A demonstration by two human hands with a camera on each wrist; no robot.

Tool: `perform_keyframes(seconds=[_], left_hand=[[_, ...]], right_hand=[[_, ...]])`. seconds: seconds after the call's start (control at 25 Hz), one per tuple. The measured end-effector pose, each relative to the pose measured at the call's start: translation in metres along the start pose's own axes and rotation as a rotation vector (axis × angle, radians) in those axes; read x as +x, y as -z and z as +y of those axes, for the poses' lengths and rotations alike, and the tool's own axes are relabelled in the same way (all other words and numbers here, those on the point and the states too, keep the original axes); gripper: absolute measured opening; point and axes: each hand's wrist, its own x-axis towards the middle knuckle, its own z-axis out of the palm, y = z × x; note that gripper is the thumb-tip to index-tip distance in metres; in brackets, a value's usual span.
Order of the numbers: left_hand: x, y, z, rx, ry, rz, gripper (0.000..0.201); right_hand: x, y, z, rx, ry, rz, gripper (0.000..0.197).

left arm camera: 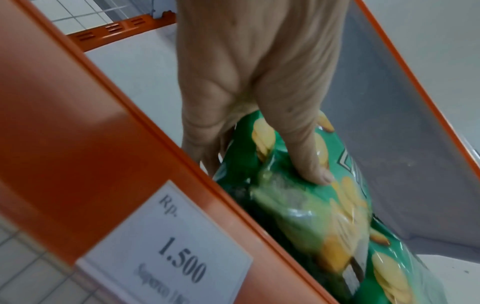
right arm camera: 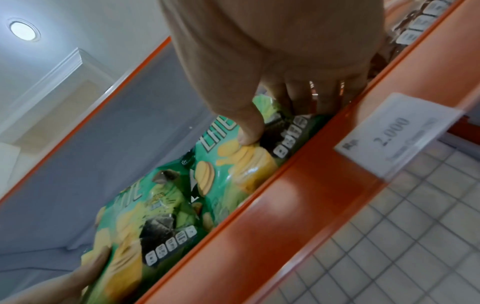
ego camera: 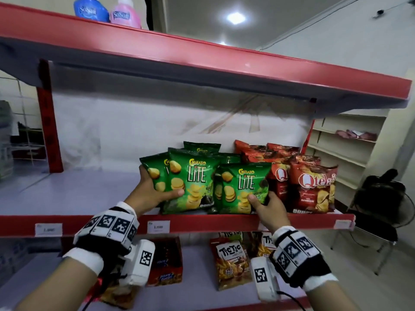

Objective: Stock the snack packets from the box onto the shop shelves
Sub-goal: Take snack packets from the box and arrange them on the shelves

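Observation:
Green Chitato Lite packets stand upright on the middle shelf [ego camera: 89,194]. My left hand [ego camera: 152,189] grips the left green packets [ego camera: 190,180], thumb on the front [left arm camera: 311,164] and fingers behind. My right hand [ego camera: 267,205] pinches the lower corner of the right green packet [ego camera: 242,187], thumb on its front [right arm camera: 249,131], fingers tucked at its right side. More green packets stand behind them. Red Qtela packets [ego camera: 312,187] stand to the right. The box is out of view.
The shelf's red front lip [ego camera: 202,223] carries price tags [ego camera: 158,226]. The red top shelf [ego camera: 202,59] overhangs, with bottles [ego camera: 107,12] on it. Tic Tac packets [ego camera: 231,263] and a red carton [ego camera: 166,261] sit on the lower shelf. A chair [ego camera: 377,205] stands at right.

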Motion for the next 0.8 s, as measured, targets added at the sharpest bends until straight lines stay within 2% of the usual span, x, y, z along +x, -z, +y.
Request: perform_keyframes(seconds=[0.08, 0.2, 0.24, 0.36, 0.44, 0.52, 0.64, 0.8], left_hand=[[0.004, -0.002, -0.002, 0.06, 0.057, -0.083, 0.082], [0.006, -0.006, 0.0, 0.09, 0.099, -0.108, 0.086], [0.006, -0.007, 0.002, 0.057, 0.102, -0.111, 0.094], [0.007, -0.012, 0.008, -0.015, 0.103, -0.116, 0.141], [0.009, -0.016, 0.008, 0.007, 0.095, -0.113, 0.155], [0.012, -0.02, 0.007, 0.029, 0.103, -0.121, 0.143], [0.015, -0.025, 0.006, 0.034, 0.125, -0.166, 0.106], [0.026, -0.031, 0.008, 0.016, 0.172, -0.181, 0.093]], right_hand=[[0.007, 0.002, 0.004, -0.049, -0.033, -0.03, 0.055], [0.012, 0.002, 0.003, -0.077, -0.025, -0.056, 0.06], [0.013, 0.001, 0.003, -0.075, -0.018, -0.063, 0.06], [0.014, 0.0, 0.004, -0.099, -0.019, -0.097, 0.062], [0.015, 0.001, 0.004, -0.115, -0.032, -0.125, 0.06], [0.015, 0.003, 0.003, -0.131, -0.04, -0.147, 0.057], [0.012, 0.002, 0.001, -0.142, -0.037, -0.155, 0.055], [0.007, 0.0, -0.002, -0.162, -0.014, -0.142, 0.07]])
